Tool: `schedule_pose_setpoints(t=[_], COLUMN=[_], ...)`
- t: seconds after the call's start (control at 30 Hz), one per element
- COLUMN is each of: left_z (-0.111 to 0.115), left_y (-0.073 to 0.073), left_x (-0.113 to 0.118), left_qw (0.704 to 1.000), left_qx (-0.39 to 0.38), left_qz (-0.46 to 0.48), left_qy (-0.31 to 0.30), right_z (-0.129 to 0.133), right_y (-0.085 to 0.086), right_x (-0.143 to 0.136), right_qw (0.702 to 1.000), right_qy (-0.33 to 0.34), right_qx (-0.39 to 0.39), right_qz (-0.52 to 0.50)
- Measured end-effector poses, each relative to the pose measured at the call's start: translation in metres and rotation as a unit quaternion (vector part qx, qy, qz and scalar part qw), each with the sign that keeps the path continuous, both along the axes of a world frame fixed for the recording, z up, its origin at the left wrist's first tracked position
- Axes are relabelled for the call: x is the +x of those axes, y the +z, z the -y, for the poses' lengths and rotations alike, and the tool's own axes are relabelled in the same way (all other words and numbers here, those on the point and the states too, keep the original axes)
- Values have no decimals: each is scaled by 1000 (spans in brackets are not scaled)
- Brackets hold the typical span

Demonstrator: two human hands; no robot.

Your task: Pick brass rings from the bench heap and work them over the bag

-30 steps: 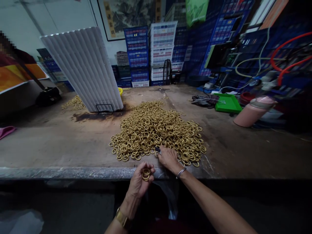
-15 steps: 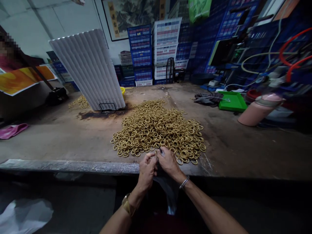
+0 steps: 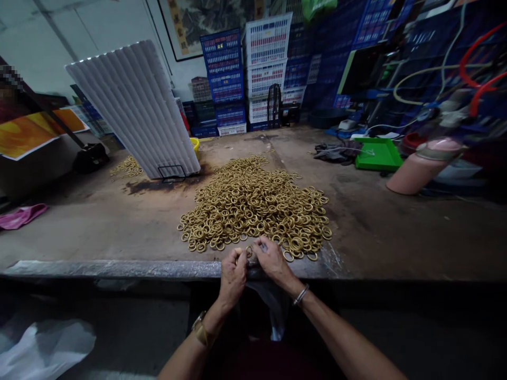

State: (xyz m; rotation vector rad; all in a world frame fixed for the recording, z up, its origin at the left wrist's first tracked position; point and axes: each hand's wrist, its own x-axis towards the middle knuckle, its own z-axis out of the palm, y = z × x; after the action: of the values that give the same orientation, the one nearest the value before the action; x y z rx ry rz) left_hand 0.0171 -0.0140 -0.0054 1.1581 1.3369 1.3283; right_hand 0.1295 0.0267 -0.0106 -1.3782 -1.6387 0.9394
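Observation:
A wide heap of brass-coloured rings (image 3: 261, 206) lies on the workbench in front of me. Just below its near edge, over the bench's front edge, my left hand (image 3: 233, 272) pinches a single ring (image 3: 249, 252) between thumb and fingers. Close on the right of that ring is my right hand (image 3: 272, 260), its fingers closed; what they hold is too small to name. A watch is on my left wrist and a metal bracelet on my right.
A corrugated white panel (image 3: 138, 111) stands at the back left, near a smaller pile of rings (image 3: 127, 167). On the right are a green tray (image 3: 378, 154) and a pink bottle (image 3: 422, 169). A pink cloth (image 3: 24, 216) lies far left.
The hands have drawn slightly apart, and the ring between them now shows more clearly. The dark tip at my right fingers no longer shows. The view has shifted slightly.

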Motion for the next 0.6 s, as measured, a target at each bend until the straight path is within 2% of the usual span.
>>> schedule_pose_setpoints(t=[0.13,0.2,0.4,0.5,0.6], left_z=[3,3,7,11,13], left_y=[4,6,5,4,3], left_x=[-3,-3,-3,-1,1], left_qw=[997,997,989,985,984], left_qx=[28,21,-119,-120,-117], left_qz=[-69,-71,25,63,92], left_qy=[-23,-29,-81,-103,-99], right_z=[-2,-2,1,3,4], right_y=[2,1,-6,-10,-12], right_x=[0,-1,-1,-1,-2], right_qw=[998,997,982,968,960], right_qy=[57,80,71,66,66], right_qx=[13,-1,-118,-157,-167], right_qz=[-3,-6,-132,-184,-214])
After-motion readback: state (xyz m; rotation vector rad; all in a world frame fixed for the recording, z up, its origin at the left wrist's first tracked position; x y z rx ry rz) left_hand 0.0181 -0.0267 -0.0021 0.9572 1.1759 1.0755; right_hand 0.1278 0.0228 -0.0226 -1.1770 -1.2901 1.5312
